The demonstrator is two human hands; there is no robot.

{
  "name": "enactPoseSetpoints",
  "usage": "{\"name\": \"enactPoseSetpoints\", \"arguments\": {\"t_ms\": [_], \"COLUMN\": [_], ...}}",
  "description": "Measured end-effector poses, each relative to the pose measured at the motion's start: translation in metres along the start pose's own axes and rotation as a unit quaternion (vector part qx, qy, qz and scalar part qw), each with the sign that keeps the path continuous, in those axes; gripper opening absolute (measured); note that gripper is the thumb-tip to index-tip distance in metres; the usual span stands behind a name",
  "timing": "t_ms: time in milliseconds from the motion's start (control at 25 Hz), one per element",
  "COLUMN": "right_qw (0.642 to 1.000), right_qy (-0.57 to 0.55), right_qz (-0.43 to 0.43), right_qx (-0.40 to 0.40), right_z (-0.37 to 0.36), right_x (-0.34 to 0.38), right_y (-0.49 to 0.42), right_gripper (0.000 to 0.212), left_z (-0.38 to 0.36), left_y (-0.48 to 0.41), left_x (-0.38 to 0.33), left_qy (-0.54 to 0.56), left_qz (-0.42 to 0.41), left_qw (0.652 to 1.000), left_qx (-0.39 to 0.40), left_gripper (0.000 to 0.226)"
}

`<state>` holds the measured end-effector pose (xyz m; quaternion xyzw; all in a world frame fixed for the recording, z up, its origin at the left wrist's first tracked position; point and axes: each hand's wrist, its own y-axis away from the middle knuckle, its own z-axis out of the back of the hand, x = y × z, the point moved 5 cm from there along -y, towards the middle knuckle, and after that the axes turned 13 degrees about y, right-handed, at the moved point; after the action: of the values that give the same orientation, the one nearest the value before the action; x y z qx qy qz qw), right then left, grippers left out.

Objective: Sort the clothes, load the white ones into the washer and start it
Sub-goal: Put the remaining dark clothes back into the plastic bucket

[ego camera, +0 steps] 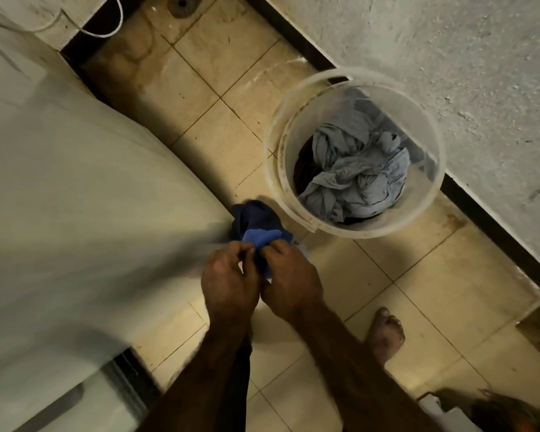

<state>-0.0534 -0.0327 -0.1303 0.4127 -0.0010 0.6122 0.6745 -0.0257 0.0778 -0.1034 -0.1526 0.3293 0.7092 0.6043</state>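
While you stand beside the washer [75,182], your left hand [229,283] and right hand [289,283] both pinch a blue garment [258,227] near the bucket [281,169], which holds crumpled grey clothes [353,173].

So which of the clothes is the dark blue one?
The blue cloth gripped by both the left hand and right hand. The clothes in the bucket are pale grey-blue.

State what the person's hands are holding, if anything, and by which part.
Both the left hand and right hand pinch a blue garment at its near, lighter-blue edge; the rest bunches beyond the fingertips.
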Motion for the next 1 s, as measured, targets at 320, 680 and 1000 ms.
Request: {"name": "enactPoseSetpoints", "arguments": {"t_ms": [320,680,1000], "right_qw": [0.991,0.809,0.83], "right_qy": [-0.07,-0.55,-0.536], "right_qz": [-0.036,-0.118,-0.112], "right_qx": [-0.11,-0.17,-0.11], "right_z": [0.011,0.089,0.097], "right_x": [-0.01,-0.041,-0.078], "right_y": [0.036,0.038,0.028], "right_gripper": [0.027,0.018,0.059], "left_z": [-0.004,-0.029,-0.037], "left_y": [0.028,0.01,-0.019], "left_x": [-0.02,-0.041,-0.097], "left_qy": [0.157,0.234,0.286], "left_qz": [-0.011,-0.092,0.022], "left_qw": [0.988,0.941,0.95], "left_qx": [0.01,0.226,0.125], "left_gripper": [0.008,0.046,0.032]}}
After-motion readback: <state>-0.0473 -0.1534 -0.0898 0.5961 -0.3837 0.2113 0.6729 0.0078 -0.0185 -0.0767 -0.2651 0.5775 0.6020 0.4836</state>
